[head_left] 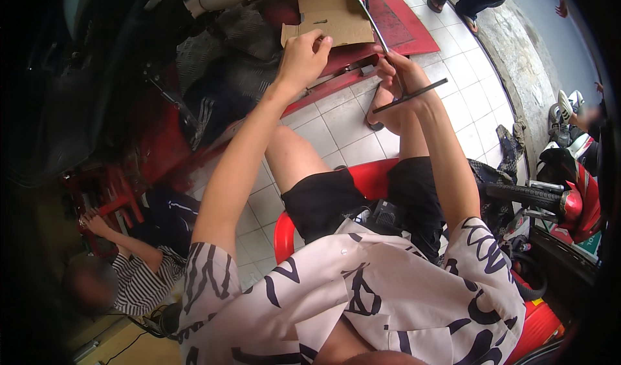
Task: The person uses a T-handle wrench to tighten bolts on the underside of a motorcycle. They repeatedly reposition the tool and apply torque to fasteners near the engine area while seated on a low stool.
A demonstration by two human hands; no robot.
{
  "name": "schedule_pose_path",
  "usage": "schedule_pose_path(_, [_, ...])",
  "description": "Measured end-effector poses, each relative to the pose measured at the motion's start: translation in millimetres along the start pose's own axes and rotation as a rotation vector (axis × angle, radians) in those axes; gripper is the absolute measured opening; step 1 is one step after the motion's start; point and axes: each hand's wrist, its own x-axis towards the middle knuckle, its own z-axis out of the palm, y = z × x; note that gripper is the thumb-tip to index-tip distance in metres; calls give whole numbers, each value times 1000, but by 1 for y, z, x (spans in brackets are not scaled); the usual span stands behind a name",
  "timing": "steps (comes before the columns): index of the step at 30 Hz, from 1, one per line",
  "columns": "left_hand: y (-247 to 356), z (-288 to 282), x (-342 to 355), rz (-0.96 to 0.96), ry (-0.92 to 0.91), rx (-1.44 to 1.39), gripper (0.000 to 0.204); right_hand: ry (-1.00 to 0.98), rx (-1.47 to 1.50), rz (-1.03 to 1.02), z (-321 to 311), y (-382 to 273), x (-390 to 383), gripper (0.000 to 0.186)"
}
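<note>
My right hand [407, 77] is closed round the shaft of a T-handle wrench [370, 17]. Its crossbar lies across my wrist, and the long shaft points up and away over the edge of a piece of folded cardboard [333, 3]. My left hand [303, 60] is at the cardboard's near left corner, fingers curled and thumb against the forefinger. Whatever sits between those fingertips, if anything, is hidden. A small dark slot or piece [320, 21] shows on the cardboard just beyond them. The cardboard rests on a red metal platform [420, 32].
A dark motorcycle [226, 35] stands on the platform at upper left. I sit on a red stool [284, 236] over white floor tiles [343, 122]. Another person in stripes [152, 271] works at lower left. At right are a red motorcycle [572, 203] and other people's feet [469, 22].
</note>
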Motion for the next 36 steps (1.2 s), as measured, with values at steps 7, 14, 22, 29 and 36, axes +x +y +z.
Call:
schedule_pose_path(7, [-154, 81, 103, -96, 87, 376, 23, -164, 341, 234, -47, 39, -38, 44])
schedule_pose_path(14, [-210, 110, 122, 78, 243, 488, 14, 5, 126, 303, -38, 38, -81, 66])
schedule_pose_path(22, [-121, 94, 74, -351, 144, -697, 16, -46, -11, 124, -19, 34, -126, 70])
schedule_pose_path(29, [-36, 61, 3, -252, 152, -1134, 11, -205, 15, 136, 9, 50, -155, 66])
schedule_pose_path(36, [30, 29, -25, -159, 202, -1190, 9, -286, -53, 38, 37, 54, -190, 63])
